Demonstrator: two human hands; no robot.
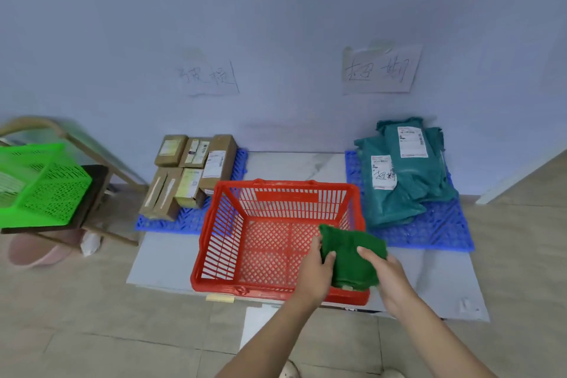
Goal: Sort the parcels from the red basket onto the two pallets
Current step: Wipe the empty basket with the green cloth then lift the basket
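Bright green plastic mesh basket point(40, 184) at far left: cut off by the frame edge, motion-blurred. Handwritten paper sign on the wall point(208, 75) over the cardboard boxes: strokes too faint to read. Labels on the brown cardboard boxes point(190, 169): print too small to make out. Dark green soft parcel point(352, 255): lower edge hides the red plastic basket's point(214, 239) near right corner; both hands cover its sides. Pale shoes point(290, 371) cropped at bottom edge. Pink round tub point(36, 255) half hidden under the wooden stand.
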